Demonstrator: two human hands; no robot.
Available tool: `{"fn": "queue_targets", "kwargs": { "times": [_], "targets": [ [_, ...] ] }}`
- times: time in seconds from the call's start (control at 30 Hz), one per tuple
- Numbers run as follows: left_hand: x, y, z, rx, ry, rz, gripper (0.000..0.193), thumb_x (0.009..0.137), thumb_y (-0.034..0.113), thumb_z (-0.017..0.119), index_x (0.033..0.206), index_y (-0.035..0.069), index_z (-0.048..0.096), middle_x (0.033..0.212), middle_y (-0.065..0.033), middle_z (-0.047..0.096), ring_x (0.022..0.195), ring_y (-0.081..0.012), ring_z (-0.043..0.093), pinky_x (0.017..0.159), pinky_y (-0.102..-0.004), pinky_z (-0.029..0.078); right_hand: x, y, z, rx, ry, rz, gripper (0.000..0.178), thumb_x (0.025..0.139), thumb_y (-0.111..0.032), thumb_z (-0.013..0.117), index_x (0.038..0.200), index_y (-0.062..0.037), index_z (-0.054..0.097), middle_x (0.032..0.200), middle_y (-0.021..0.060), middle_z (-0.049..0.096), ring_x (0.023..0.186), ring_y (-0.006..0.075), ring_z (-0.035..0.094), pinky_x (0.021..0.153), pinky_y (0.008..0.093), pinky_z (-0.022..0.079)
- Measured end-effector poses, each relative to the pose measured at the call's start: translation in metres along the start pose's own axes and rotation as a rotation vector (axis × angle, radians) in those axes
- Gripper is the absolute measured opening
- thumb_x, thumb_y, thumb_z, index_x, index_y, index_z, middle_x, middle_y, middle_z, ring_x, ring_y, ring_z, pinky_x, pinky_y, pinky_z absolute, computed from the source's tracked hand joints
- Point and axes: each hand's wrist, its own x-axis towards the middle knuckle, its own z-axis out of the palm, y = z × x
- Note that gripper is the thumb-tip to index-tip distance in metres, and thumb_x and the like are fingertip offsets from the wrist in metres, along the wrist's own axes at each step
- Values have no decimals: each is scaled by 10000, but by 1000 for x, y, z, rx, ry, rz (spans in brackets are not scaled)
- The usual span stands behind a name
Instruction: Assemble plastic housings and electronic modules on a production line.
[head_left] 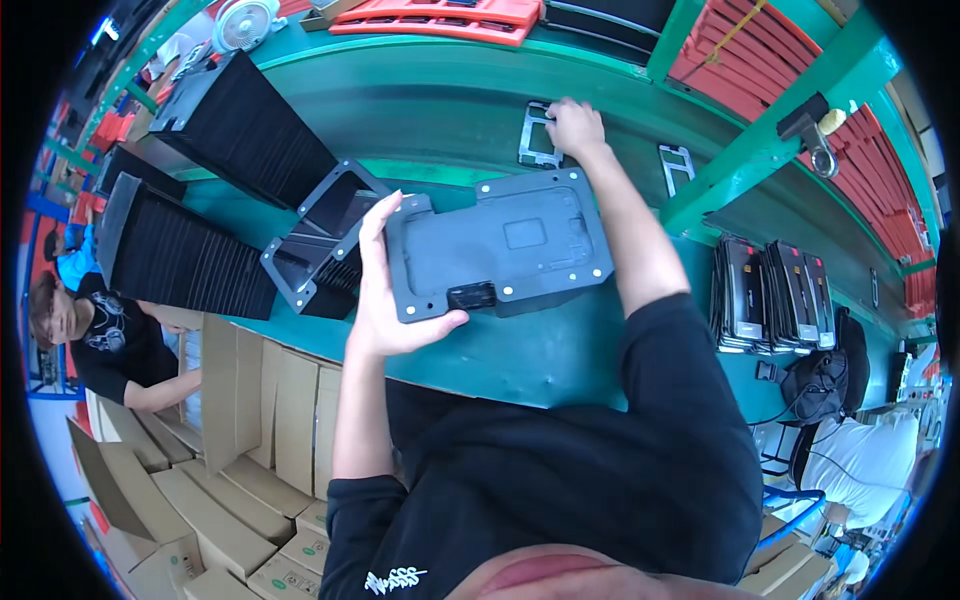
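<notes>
My left hand [383,318] is closed on the left end of a black rectangular fixture block [455,250], thumb along the near edge and fingers up the far side. The block is held tilted over the green bench, showing a recessed face with small round pale studs at its corners. My right hand [577,127] reaches past the block to the green conveyor belt, its fingers closed at the right edge of a thin silvery rectangular frame [543,158] with cut-outs. A similar frame [676,170] lies farther right on the belt, apart from my hand.
Tall stacks of black fixtures [245,130] stand at the left, with loose black fixtures [290,275] beside them. Cardboard boxes [225,500] fill the lower left, near another person [115,340]. A green post [740,165] rises at the right by bundled dark flat pieces [740,295].
</notes>
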Motion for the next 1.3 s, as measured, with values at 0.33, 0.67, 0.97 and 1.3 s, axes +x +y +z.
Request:
{"fn": "queue_targets", "kwargs": {
  "times": [0.33,0.67,0.97,1.3],
  "targets": [
    [3,8,-1,-193,50,-11,1431,579,389,959,1581,61,-8,1437,-201,360,1323,-336,449,1121,-477,369,53,-39,-115,-245,-254,-51,324,772,-364,706,947,-101,776,993,157,746,923,332,724,820,445,584],
    [1,14,-6,-164,46,-24,1402,578,238,952,1582,91,-15,1429,-216,382,1308,-350,474,1135,-484,383,-108,-150,-275,-34,-353,11,289,764,-297,716,815,-14,748,724,169,709,730,332,710,747,404,570],
    [2,20,-9,-92,48,33,1236,595,298,960,1551,97,202,1429,-236,403,1269,-371,525,1065,-468,476,-137,-182,-271,-190,-196,-100,215,785,-236,796,802,-28,745,776,148,727,796,324,724,760,399,582],
    [18,51,-47,368,-322,-53,806,660,373,928,1345,130,579,1416,-219,446,1226,-384,564,1035,-455,482,-80,-213,-274,-497,-790,-148,219,822,-269,810,873,-61,765,742,119,715,750,247,720,717,378,573]
  ]
}}
